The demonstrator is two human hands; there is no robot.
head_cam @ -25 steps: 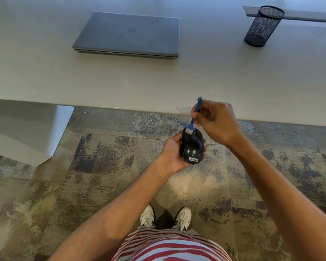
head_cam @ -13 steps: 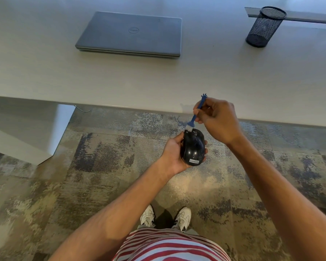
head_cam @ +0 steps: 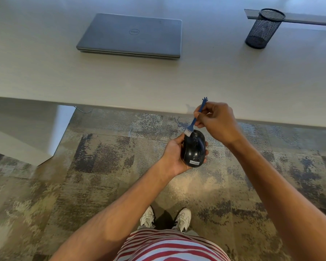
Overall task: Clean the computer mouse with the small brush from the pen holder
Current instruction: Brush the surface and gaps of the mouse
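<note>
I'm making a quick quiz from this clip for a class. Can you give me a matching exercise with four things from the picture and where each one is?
Things:
1. small brush
2. computer mouse
3. laptop
4. pen holder

Places or states:
A. closed, lying flat on the desk
B. cupped in the left hand, above the carpet
C. standing on the far right of the desk
D. pinched in the right hand, bristles on the mouse's front end

Pairs: 1-D, 2-B, 3-A, 4-C
</note>
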